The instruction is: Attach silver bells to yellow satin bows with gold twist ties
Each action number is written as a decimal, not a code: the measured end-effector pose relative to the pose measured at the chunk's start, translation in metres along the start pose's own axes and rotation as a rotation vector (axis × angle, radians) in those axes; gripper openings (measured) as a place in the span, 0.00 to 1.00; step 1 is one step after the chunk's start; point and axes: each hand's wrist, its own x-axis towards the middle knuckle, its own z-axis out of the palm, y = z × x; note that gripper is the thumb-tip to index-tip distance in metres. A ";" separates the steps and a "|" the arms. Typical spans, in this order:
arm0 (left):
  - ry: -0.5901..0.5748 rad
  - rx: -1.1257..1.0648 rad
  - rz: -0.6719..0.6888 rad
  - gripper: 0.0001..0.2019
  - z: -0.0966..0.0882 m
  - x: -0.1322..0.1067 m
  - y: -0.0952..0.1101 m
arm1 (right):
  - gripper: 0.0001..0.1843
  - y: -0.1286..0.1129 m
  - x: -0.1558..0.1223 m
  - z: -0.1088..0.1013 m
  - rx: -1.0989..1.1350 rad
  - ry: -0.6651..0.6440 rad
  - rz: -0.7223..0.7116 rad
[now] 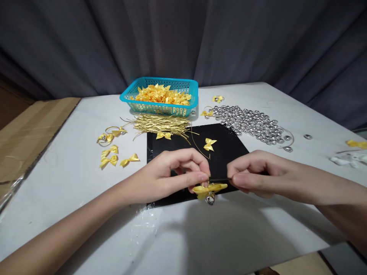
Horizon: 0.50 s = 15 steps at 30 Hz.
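Observation:
Between thumb and fingers, my left hand (pixel 183 172) pinches a yellow ribbon bow (pixel 210 188) from above. A silver jingle bell (pixel 210 198) hangs under the bow's middle. My right hand (pixel 258 173) is closed at the right, its thumb and forefinger pinching a thin cord (pixel 219 179) that runs across to the left fingertips. Both hands are above the front part of a black mat (pixel 183 147). Another yellow bow (pixel 210 144) lies on the mat just beyond the hands, beside a single loose gold cord (pixel 197 143).
A blue basket (pixel 159 103) of yellow bows stands at the back, with a bundle of gold cords (pixel 160 124) before it. Silver bells (pixel 252 124) are spread at the right. Several bows (pixel 109 160) lie at the left. Grey curtain (pixel 160 42) hangs behind the white table (pixel 94 110).

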 end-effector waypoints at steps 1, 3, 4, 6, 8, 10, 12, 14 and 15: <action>-0.001 -0.003 -0.001 0.03 0.000 0.000 0.000 | 0.21 0.000 0.000 0.000 0.002 0.002 0.002; -0.003 -0.005 -0.003 0.03 0.000 0.000 0.000 | 0.21 0.000 0.001 0.000 0.000 0.003 0.001; -0.003 -0.010 -0.005 0.04 0.000 0.000 0.000 | 0.21 0.000 0.001 0.000 -0.002 0.000 -0.001; -0.004 -0.016 -0.005 0.04 0.000 0.000 0.000 | 0.22 0.000 0.001 0.000 -0.009 -0.001 -0.003; -0.006 -0.020 -0.003 0.03 0.000 0.000 0.000 | 0.22 0.000 0.001 0.000 -0.014 0.002 -0.003; -0.006 -0.021 -0.002 0.03 0.000 0.000 0.000 | 0.22 0.001 0.000 0.000 -0.011 0.003 -0.002; -0.004 -0.020 -0.005 0.03 0.000 0.000 0.001 | 0.22 0.000 -0.001 0.000 -0.005 -0.003 -0.002; -0.014 -0.028 -0.012 0.03 -0.001 -0.001 0.001 | 0.21 0.000 0.000 0.000 -0.006 -0.008 -0.005; -0.022 -0.036 -0.017 0.03 -0.001 -0.001 0.001 | 0.21 0.000 0.000 0.000 -0.007 -0.009 -0.006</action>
